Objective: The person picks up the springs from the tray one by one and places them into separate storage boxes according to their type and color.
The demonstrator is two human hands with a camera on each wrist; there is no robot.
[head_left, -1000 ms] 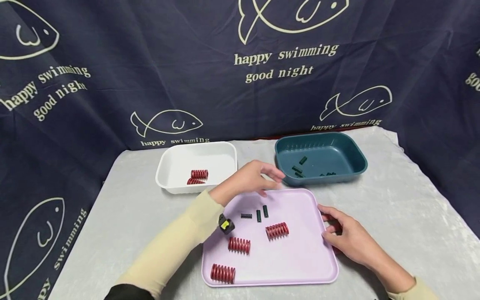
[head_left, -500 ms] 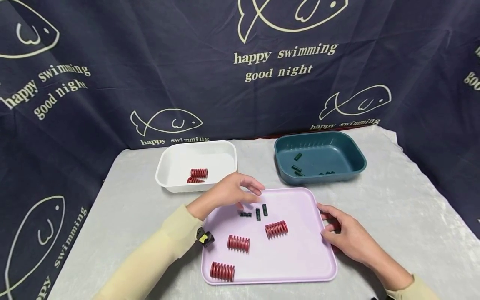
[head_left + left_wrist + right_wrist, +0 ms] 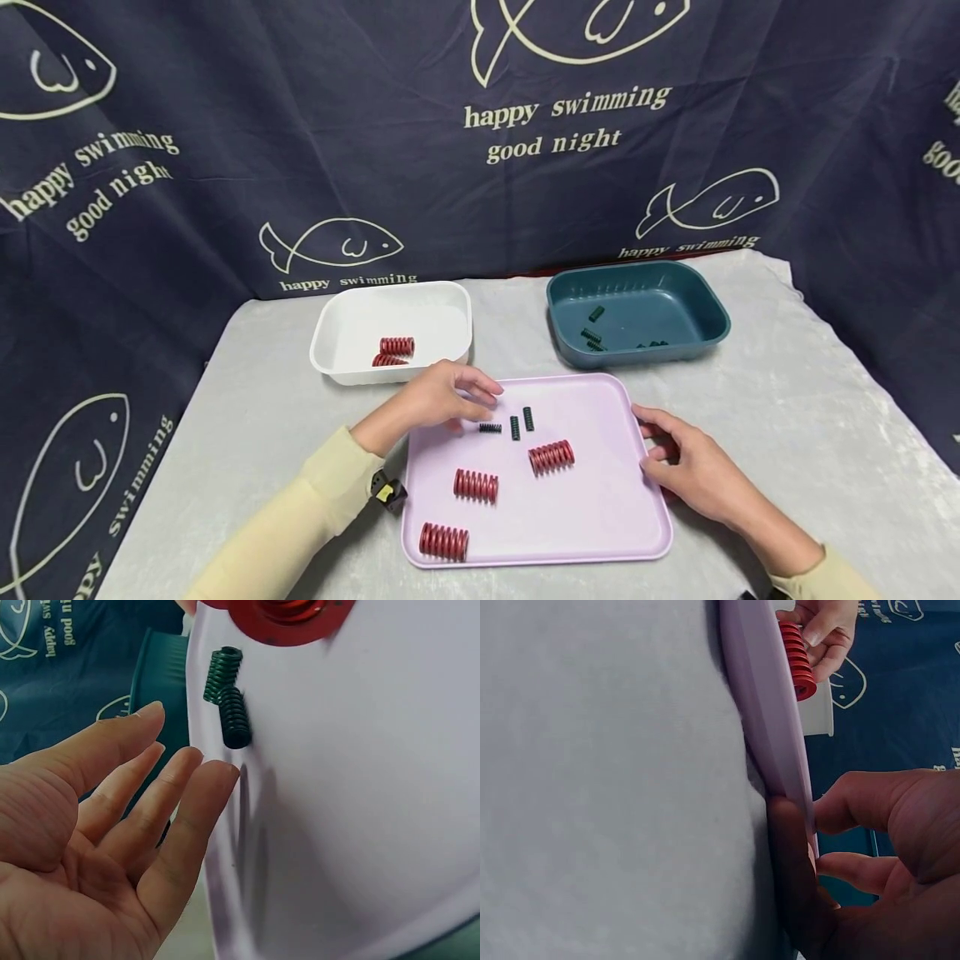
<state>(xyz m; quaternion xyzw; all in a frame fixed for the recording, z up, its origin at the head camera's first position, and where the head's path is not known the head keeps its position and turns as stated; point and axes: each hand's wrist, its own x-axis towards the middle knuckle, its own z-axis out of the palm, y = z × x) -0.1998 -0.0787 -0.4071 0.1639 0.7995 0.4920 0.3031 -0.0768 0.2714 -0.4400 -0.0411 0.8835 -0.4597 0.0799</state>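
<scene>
The lilac tray [image 3: 592, 517] lies on the table [image 3: 810, 433], its far edge just short of the white bin [image 3: 352, 321] and the teal bin [image 3: 667, 312]; a pale strip of cloth shows between the two bins, and a broad stretch of it runs to the right. The tray's widest open room is its near right part. Three small dark springs [image 3: 514, 428] lie close together toward the tray's far edge, while three red springs [image 3: 551, 457] step down from its middle to the near left corner. Two more red ones lie in the white bin, several dark green ones in the teal bin, and a dark blue curtain [image 3: 360, 167] hangs behind. The left hand [image 3: 438, 398] hovers over the tray's far left part, palm inward, fingers loosely spread and holding nothing, just beside the leftmost small spring. The right hand [image 3: 693, 462] pinches the tray's right rim between thumb and fingers.
</scene>
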